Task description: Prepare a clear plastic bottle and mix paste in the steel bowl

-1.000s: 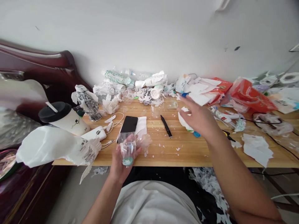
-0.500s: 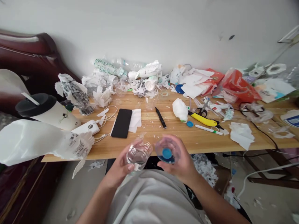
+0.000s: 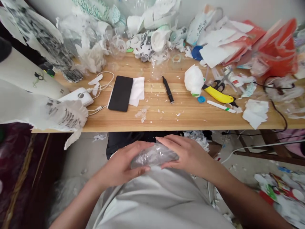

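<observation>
Close to my body, below the table's front edge, both hands hold clear plastic bottle pieces [image 3: 154, 155] that meet end to end. My left hand [image 3: 126, 163] wraps the ribbed left part, thumb below and fingers above. Around the right part curves my right hand [image 3: 184, 152], its fingers over the top and thumb underneath. The blue cap is hidden from view. On the table beyond lie a black pen [image 3: 168, 90] and a black phone [image 3: 120, 93] on white paper.
A yellow utility knife [image 3: 219, 94], a white pen [image 3: 221, 106], a blue cap [image 3: 201, 99] and a white paper-covered ball [image 3: 194, 79] lie to the right. Crumpled paper and red bags [image 3: 277, 47] line the back. A white tumbler [image 3: 30, 73] leans at left.
My hands have come together, joining the two separate bottle pieces end to end. The view has tilted downward, so the table appears higher and nearer.
</observation>
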Motion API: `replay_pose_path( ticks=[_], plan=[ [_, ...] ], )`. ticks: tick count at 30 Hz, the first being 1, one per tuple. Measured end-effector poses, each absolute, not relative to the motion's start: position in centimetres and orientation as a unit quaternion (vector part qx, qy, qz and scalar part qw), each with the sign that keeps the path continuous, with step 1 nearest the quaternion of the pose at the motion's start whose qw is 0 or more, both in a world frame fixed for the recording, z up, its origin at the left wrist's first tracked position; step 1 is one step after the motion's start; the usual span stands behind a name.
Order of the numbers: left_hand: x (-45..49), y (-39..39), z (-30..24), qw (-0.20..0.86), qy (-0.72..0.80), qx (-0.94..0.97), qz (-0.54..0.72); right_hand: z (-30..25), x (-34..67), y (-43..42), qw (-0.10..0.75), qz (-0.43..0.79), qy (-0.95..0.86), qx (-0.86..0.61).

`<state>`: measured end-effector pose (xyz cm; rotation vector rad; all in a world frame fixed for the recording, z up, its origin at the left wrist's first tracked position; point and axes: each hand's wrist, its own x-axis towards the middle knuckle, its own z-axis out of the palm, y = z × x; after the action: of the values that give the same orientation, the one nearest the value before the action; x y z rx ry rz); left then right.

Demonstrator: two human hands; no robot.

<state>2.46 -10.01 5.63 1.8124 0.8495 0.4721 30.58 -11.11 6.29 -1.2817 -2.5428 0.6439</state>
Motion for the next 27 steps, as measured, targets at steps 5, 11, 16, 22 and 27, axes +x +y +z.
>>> replay_pose_path(
  ticks=[5,11,16,22,27],
  plan=[
    [3.7,-9.8,5.9,0.505,0.361,0.754,0.216,6.2,30.3,-11.2,0.112,0.202,-0.877,-0.423],
    [4.5,-9.9,5.9,0.508,0.364,0.747,0.226,6.3,30.6,-11.3,0.109,0.217,-0.873,-0.422],
    [4.3,-9.7,5.9,0.490,0.365,0.761,0.217,5.6,30.4,-11.7,0.142,0.198,-0.871,-0.426],
    [4.1,-9.7,6.0,0.480,0.353,0.776,0.205,5.3,29.8,-11.8,0.160,0.204,-0.872,-0.414],
    [4.1,-10.0,5.8,0.497,0.363,0.763,0.197,5.0,29.7,-12.0,0.167,0.217,-0.870,-0.409]
  ],
)
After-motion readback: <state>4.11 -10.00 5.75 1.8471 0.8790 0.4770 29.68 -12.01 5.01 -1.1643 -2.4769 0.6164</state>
